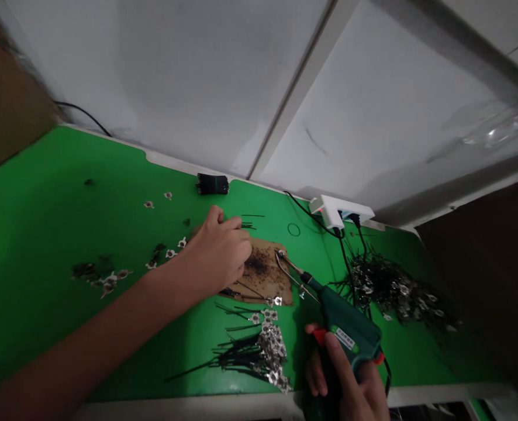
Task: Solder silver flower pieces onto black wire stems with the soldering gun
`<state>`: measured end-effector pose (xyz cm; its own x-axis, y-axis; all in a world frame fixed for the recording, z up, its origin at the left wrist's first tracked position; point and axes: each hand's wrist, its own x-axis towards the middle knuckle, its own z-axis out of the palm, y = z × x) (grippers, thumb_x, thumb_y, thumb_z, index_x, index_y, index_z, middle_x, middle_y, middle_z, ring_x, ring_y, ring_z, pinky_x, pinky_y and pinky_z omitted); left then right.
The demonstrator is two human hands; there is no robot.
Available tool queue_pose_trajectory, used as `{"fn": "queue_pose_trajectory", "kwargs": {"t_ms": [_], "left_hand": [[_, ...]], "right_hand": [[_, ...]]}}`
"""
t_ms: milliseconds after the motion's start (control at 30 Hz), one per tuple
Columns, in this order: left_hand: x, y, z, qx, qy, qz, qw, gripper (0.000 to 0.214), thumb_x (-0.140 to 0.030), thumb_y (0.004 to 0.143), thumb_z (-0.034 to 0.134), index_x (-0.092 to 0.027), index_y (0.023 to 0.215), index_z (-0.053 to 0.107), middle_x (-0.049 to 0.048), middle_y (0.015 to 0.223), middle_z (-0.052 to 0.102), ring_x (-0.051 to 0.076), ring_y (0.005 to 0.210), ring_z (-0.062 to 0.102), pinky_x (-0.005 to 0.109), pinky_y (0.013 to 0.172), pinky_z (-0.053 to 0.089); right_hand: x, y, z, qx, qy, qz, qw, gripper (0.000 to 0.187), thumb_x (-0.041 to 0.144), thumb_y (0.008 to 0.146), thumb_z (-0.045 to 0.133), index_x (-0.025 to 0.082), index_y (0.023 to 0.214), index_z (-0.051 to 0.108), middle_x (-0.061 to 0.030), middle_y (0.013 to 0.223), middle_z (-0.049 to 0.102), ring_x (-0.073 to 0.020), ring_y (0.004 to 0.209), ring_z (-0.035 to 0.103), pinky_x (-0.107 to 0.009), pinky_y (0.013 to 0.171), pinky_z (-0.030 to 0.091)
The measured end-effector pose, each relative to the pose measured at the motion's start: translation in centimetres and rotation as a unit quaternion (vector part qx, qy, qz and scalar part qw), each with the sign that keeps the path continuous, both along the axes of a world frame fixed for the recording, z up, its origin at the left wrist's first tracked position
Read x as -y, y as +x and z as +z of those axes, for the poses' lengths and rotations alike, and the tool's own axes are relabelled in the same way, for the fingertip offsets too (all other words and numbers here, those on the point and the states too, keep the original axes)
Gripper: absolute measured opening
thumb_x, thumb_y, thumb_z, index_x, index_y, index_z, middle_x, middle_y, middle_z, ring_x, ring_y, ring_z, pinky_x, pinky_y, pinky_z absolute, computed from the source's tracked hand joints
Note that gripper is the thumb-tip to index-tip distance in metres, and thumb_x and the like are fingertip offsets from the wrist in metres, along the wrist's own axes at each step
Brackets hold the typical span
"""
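My right hand [351, 380] is wrapped round the grip of a green soldering gun [351, 321], fingers at its red trigger. The gun's tip rests at the right edge of a scorched brown board [283, 280]. My left hand [226, 248] is closed over the board's left side; whatever its fingers pinch is hidden. A short black wire with a metal tab [278, 301] lies on the board's lower edge. Just below, several black wires with silver tabs [270, 345] lie in a bunch. A few loose black wires [248, 225] are beyond my left hand.
A tangled heap of tabbed wires [399, 292] lies at the right, near a white power strip [344, 210] with plugged cords. Loose metal tabs [110, 282] are scattered at left. A bundle of black wires [213, 184] stands near the back wall. A cardboard box [13, 99] is far left.
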<state>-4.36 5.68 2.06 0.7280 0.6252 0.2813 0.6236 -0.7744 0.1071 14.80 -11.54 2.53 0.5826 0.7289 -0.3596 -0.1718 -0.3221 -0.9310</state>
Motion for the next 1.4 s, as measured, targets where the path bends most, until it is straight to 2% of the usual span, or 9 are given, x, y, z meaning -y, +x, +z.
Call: {"fn": "queue_pose_trajectory", "kwargs": {"t_ms": [267,367,533,633,833,1067,1200,1333,1400], "left_hand": [[-0.4,1.0,0.4,-0.045,-0.03,0.0,0.999,0.016,-0.005,0.068,0.058,-0.018,0.058,0.055,0.0037,0.064,0.063,0.025,0.081,0.055,0.044,0.081,0.031],[-0.7,0.6,0.1,0.0,-0.04,-0.007,0.999,0.015,-0.008,0.068,0.058,-0.018,0.057,0.056,0.0031,0.062,0.063,0.023,0.078,0.055,0.043,0.079,0.031],[-1.3,0.1,-0.3,0.144,-0.127,0.012,0.981,0.009,-0.014,0.073,0.06,-0.019,0.066,0.062,-0.0027,0.063,0.063,0.015,0.066,0.054,0.036,0.079,0.033],[-1.4,0.4,-0.7,0.171,-0.136,0.031,0.975,0.009,-0.012,0.075,0.06,-0.018,0.069,0.062,-0.0039,0.063,0.061,0.013,0.062,0.053,0.032,0.075,0.036],[-0.8,1.9,-1.2,0.148,-0.089,0.023,0.985,0.012,-0.006,0.084,0.059,-0.017,0.079,0.063,-0.0003,0.077,0.064,0.015,0.071,0.058,0.027,0.067,0.038],[-1.3,3.6,-0.7,0.018,-0.085,0.024,0.996,0.014,-0.009,0.092,0.056,-0.016,0.085,0.066,0.0054,0.087,0.067,0.023,0.084,0.063,0.034,0.074,0.042],[-2.1,4.4,-1.2,0.024,-0.096,0.009,0.995,0.017,-0.013,0.096,0.054,-0.017,0.088,0.068,0.0053,0.092,0.068,0.025,0.093,0.063,0.037,0.08,0.041],[-2.1,4.6,-1.6,0.03,-0.095,-0.004,0.995,0.019,-0.014,0.096,0.054,-0.019,0.087,0.07,0.004,0.093,0.068,0.025,0.096,0.061,0.04,0.083,0.037],[-1.8,4.6,-1.6,0.038,-0.093,-0.011,0.995,0.019,-0.015,0.096,0.055,-0.019,0.086,0.07,0.0034,0.092,0.067,0.024,0.095,0.06,0.04,0.083,0.034]], "right_hand": [[0.5,0.7,-0.9,0.013,-0.008,0.005,1.0,0.043,0.054,0.077,0.079,0.013,0.089,0.073,0.0039,0.046,0.049,-0.0109,0.041,0.044,-0.024,0.042,0.035],[0.7,1.2,-1.2,0.01,-0.01,0.029,0.999,0.044,0.055,0.079,0.078,0.013,0.091,0.073,0.0033,0.046,0.049,-0.0117,0.041,0.045,-0.024,0.043,0.036],[0.8,1.8,-1.7,0.006,-0.005,0.04,0.999,0.04,0.052,0.079,0.079,0.014,0.091,0.071,0.004,0.048,0.05,-0.0104,0.042,0.045,-0.023,0.043,0.037],[0.6,2.2,-2.1,-0.018,0.015,0.047,0.999,0.038,0.051,0.077,0.081,0.016,0.086,0.068,0.0041,0.053,0.052,-0.0089,0.041,0.043,-0.023,0.041,0.038],[0.7,3.1,-2.6,-0.06,0.019,0.071,0.996,0.041,0.055,0.076,0.08,0.016,0.081,0.069,0.0046,0.048,0.049,-0.0096,0.038,0.043,-0.023,0.039,0.037],[1.0,2.5,-2.2,-0.07,0.008,0.046,0.996,0.042,0.053,0.076,0.081,0.014,0.09,0.072,0.0038,0.044,0.049,-0.0108,0.038,0.042,-0.024,0.039,0.036],[2.0,2.7,-2.8,-0.066,0.01,0.012,0.998,0.039,0.054,0.081,0.076,0.017,0.092,0.072,0.0032,0.041,0.047,-0.0122,0.036,0.043,-0.025,0.04,0.036],[3.0,4.0,-4.6,-0.065,0.044,0.033,0.996,0.05,0.063,0.072,0.078,0.016,0.086,0.073,0.0007,0.034,0.045,-0.0124,0.03,0.037,-0.026,0.036,0.031],[3.0,3.7,-4.5,-0.067,0.036,0.028,0.997,0.05,0.062,0.071,0.079,0.016,0.088,0.072,0.0014,0.035,0.045,-0.0125,0.03,0.037,-0.026,0.036,0.03]]}}
